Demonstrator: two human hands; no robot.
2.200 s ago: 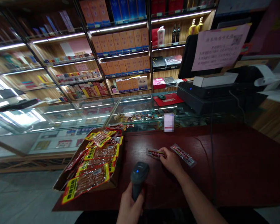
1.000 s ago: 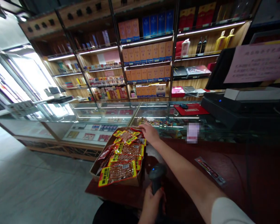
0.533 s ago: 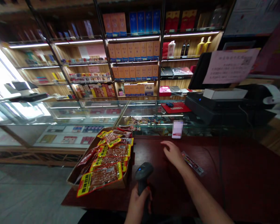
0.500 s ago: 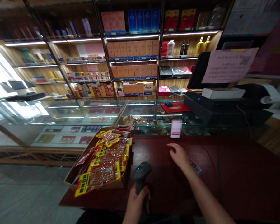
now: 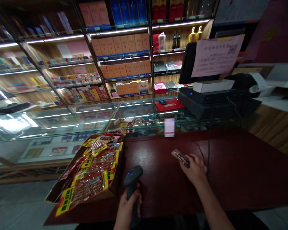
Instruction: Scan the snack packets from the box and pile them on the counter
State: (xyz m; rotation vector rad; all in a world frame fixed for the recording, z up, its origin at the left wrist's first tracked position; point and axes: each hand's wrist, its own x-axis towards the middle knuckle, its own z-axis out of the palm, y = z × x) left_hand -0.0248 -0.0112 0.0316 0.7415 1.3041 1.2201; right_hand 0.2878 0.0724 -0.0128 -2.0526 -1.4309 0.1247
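Note:
My left hand [image 5: 129,204] is wrapped around the handle of a dark barcode scanner [image 5: 133,175], held upright near the front edge of the counter, a small blue light on its head. My right hand [image 5: 195,167] grips the near end of a small, flat snack packet [image 5: 180,157] with a clear tip and dark print, low over the counter. Left of the scanner, an open cardboard box [image 5: 114,188] is full of snack packets [image 5: 91,183] with yellow and red labels. The undersides of my right fingers are partly hidden.
The dark red wooden counter [image 5: 153,153] meets a glass display case [image 5: 141,110]. A small stand-up card [image 5: 169,127] is at their border. Behind are a monitor [image 5: 187,64] with a paper notice, a red mouse mat [image 5: 174,105] and a black cable [image 5: 208,150].
My right hand has moved back toward me and taken hold of the snack packet that lay on the counter. My left hand still holds the scanner. The view has turned slightly right.

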